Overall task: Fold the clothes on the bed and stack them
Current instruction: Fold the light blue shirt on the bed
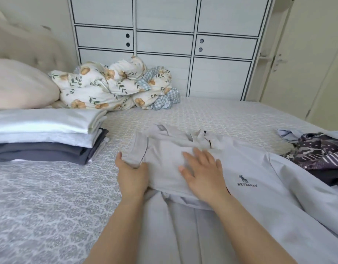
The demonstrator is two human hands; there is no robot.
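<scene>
Grey shirt [164, 149] lies mid-bed [49, 187], partly folded. Left hand [132, 176] grips its folded sleeve edge, fingers curled. Right hand [200, 172] presses flat on it, fingers spread. Folded stack [44, 134] sits at left.

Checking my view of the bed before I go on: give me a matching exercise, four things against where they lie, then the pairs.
Things:
1. folded stack
2. floral duvet
3. patterned dark garment
4. pale polo shirt

Places:
A. heaped at the far side of the bed, by the wardrobe
B. spread under both hands, the left hand gripping its folded sleeve, the right hand flat on it
C. at the left, near the pillow
D. crumpled at the right edge

Pairs: 1-C, 2-A, 3-D, 4-B
</scene>
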